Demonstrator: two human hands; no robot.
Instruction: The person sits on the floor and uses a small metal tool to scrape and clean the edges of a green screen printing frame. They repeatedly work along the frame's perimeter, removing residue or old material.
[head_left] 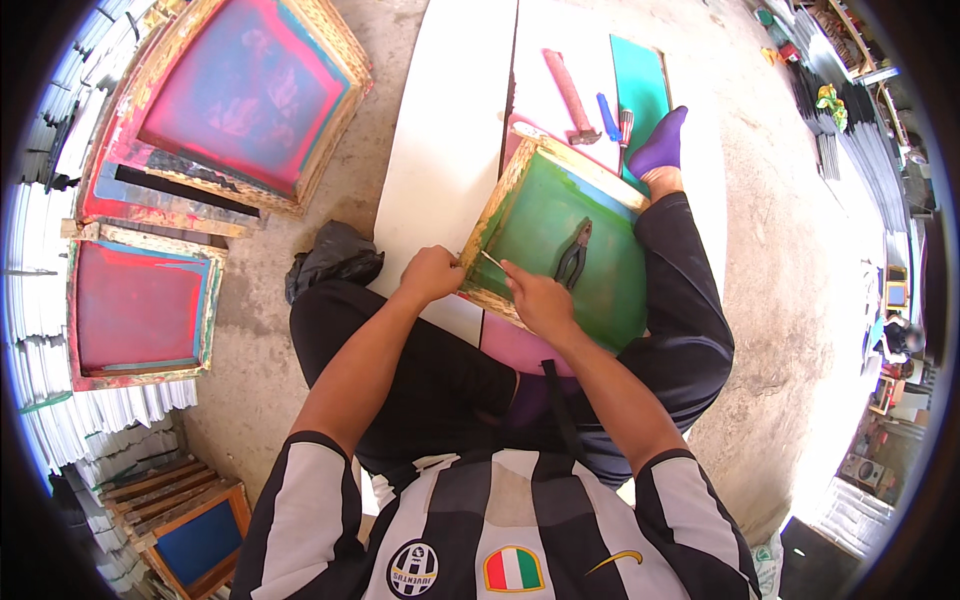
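A wooden screen-printing frame point(485, 222) with green mesh lies tilted across my lap. My left hand point(432, 272) is closed at the frame's left rail, its fingertips pressed together; whatever they may hold is hidden. My right hand point(540, 300) is closed around a thin tool, its handle covered by the fingers. The tool's slim pale shaft point(490, 259) points up and left toward the left rail. A pair of dark-handled pliers point(572, 256) rests on the mesh, just beyond my right hand.
Beyond the frame lie a hammer point(570, 92), a blue tool point(608, 118), a striped-handled screwdriver point(627, 124) and a teal panel point(640, 72). A black plastic bag point(337, 257) sits by my left knee. Pink-and-blue screen frames point(327, 140) stand at left. My socked foot point(660, 142) borders the right.
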